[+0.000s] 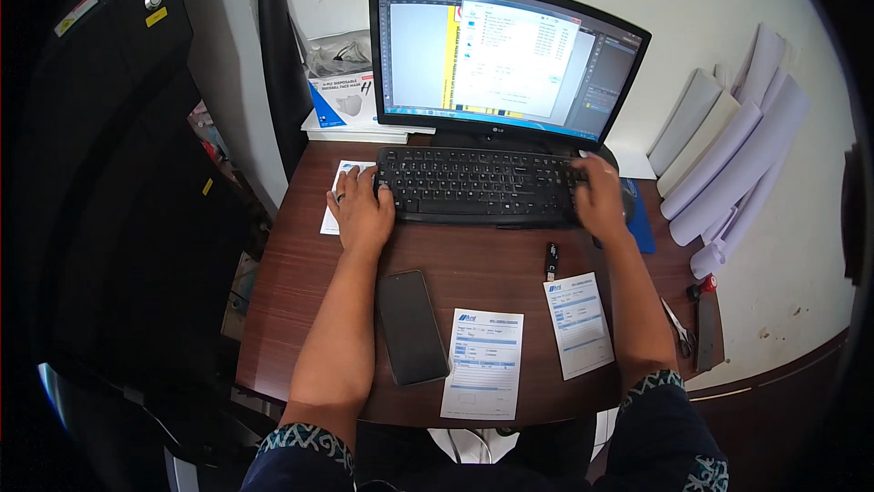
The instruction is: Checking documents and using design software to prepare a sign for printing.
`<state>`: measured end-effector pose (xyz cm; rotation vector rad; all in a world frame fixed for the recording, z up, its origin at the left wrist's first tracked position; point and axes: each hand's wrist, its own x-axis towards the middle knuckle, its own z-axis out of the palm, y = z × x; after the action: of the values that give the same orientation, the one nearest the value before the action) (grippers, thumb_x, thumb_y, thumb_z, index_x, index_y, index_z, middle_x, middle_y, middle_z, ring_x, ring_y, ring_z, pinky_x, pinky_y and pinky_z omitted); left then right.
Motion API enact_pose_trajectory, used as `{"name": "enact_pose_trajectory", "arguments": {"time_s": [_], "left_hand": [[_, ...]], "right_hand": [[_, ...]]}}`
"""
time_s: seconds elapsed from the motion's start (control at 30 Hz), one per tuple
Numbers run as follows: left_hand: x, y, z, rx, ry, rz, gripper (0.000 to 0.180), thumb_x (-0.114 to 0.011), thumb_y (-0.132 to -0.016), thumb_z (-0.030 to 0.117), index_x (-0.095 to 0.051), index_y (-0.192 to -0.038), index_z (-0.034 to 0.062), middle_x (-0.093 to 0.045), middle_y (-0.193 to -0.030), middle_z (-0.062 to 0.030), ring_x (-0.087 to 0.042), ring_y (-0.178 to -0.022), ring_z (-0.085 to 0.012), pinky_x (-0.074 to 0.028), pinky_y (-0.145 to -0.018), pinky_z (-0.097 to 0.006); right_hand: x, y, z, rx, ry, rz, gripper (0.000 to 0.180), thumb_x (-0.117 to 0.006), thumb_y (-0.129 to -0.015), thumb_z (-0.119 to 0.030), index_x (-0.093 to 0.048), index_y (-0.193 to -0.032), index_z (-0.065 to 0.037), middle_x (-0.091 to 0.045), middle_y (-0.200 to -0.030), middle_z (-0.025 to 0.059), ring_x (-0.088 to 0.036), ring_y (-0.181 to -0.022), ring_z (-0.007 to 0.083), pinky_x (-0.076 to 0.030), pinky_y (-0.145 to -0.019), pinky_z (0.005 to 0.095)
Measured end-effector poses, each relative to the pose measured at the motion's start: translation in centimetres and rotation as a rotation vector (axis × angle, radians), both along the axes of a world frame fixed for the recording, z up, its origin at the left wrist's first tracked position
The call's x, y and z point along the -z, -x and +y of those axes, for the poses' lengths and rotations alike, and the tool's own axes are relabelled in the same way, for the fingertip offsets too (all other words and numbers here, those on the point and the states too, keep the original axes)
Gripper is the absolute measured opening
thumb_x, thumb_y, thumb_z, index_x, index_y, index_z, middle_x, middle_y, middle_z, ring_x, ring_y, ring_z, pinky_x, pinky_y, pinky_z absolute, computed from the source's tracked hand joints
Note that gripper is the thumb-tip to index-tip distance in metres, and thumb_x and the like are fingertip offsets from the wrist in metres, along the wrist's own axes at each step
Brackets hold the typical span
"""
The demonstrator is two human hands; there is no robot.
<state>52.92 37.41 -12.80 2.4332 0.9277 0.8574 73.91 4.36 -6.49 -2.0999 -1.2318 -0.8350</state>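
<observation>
A black keyboard (473, 187) lies across the desk below a lit monitor (510, 55). My left hand (364, 210) rests at the keyboard's left end, fingers spread over the edge keys, a dark ring on one finger. Partly under that hand is a white paper slip (333, 219). My right hand (598, 192) is over the number keys at the right end, slightly blurred, its fingers reaching onto the keys and holding nothing. Beside it, a dark mouse (628, 201), mostly hidden by the hand, sits on a blue mouse pad (643, 223).
Between my forearms lie a dark phone (411, 326), a printed form (483, 365), a second form (580, 326) and a black USB stick (552, 260). Scissors (676, 326) lie at the right edge. Paper rolls (742, 146) lean on the wall; a mask box (346, 101) stands at back left.
</observation>
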Motion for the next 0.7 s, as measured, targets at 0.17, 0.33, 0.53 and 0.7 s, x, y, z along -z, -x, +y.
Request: {"name": "enact_pose_trajectory", "arguments": {"time_s": [0.17,0.33,0.53,0.7], "left_hand": [[0.1,-1.2,-0.3,0.041,-0.055,-0.013,0.043,-0.052,-0.096,0.029,-0.057,-0.135,0.0133,-0.047,-0.150,-0.0158,-0.032,-0.147,-0.0343,-0.014,-0.120,-0.062],[0.4,-0.5,0.2,0.028,-0.062,-0.023,0.042,-0.053,-0.096,0.029,-0.057,-0.135,0.0145,-0.047,-0.150,-0.0144,-0.032,-0.147,-0.0339,-0.015,-0.120,-0.061],[0.3,-0.6,0.0,0.006,-0.059,-0.014,0.042,-0.053,-0.095,0.028,-0.057,-0.135,0.0148,-0.048,-0.149,-0.0146,-0.031,-0.148,-0.0340,-0.014,-0.120,-0.059],[0.2,-0.6,-0.3,0.014,-0.044,-0.001,0.043,-0.053,-0.095,0.029,-0.057,-0.135,0.0143,-0.048,-0.149,-0.0142,-0.031,-0.148,-0.0338,-0.014,-0.120,-0.060]], "right_hand": [[1.8,-1.7,-7.7,0.079,-0.001,0.060,0.020,-0.059,-0.078,-0.001,-0.064,-0.096,-0.004,-0.066,-0.108,0.0177,-0.060,-0.113,0.0400,-0.044,-0.100,0.0497],[2.5,-1.0,-6.1,0.045,0.109,0.041,0.013,-0.062,-0.081,-0.007,-0.068,-0.093,-0.005,-0.066,-0.110,0.0152,-0.059,-0.116,0.0358,-0.042,-0.100,0.0470],[1.8,-0.2,-4.9,0.094,-0.015,0.147,0.011,-0.062,-0.083,-0.009,-0.071,-0.088,-0.006,-0.064,-0.120,0.0143,-0.058,-0.119,0.0351,-0.039,-0.104,0.0484],[2.1,-3.9,-6.2,0.198,0.051,0.055,0.016,-0.065,-0.086,-0.014,-0.071,-0.099,-0.007,-0.063,-0.126,0.0170,-0.057,-0.119,0.0365,-0.042,-0.103,0.0484]]}}
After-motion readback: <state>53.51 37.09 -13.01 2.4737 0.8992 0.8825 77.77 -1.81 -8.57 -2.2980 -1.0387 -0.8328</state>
